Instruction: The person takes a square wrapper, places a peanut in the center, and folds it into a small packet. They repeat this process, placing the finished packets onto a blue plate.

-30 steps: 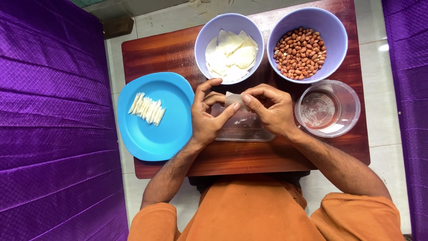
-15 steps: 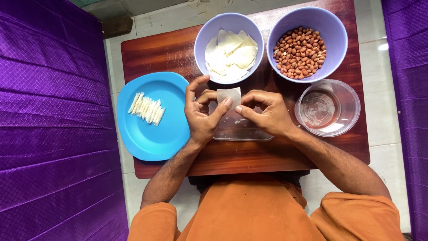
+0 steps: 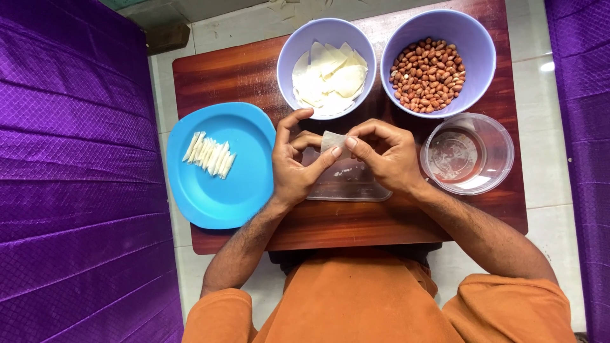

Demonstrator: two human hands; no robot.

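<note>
My left hand (image 3: pixel 293 164) and my right hand (image 3: pixel 384 157) meet over the middle of a brown wooden board (image 3: pixel 222 76). Between their fingertips they pinch a small pale dough wrapper (image 3: pixel 333 142), partly rolled. Under the hands lies a clear rectangular plastic tray (image 3: pixel 348 185), mostly hidden. Just beyond the hands stands a lavender bowl (image 3: pixel 326 33) of flat pale wrappers (image 3: pixel 327 77). To its right a second lavender bowl (image 3: pixel 473 54) holds peanuts (image 3: pixel 428 73).
A blue plate (image 3: pixel 219 187) at the left carries several rolled white pieces (image 3: pixel 208 155) in a row. A clear round plastic container (image 3: pixel 467 152) stands at the right of my right hand. Purple cloth (image 3: pixel 70 190) flanks both sides; the floor is pale tile.
The hands have drawn closer together and the wrapper between them has been folded smaller. The left thumb and forefinger have lifted up.
</note>
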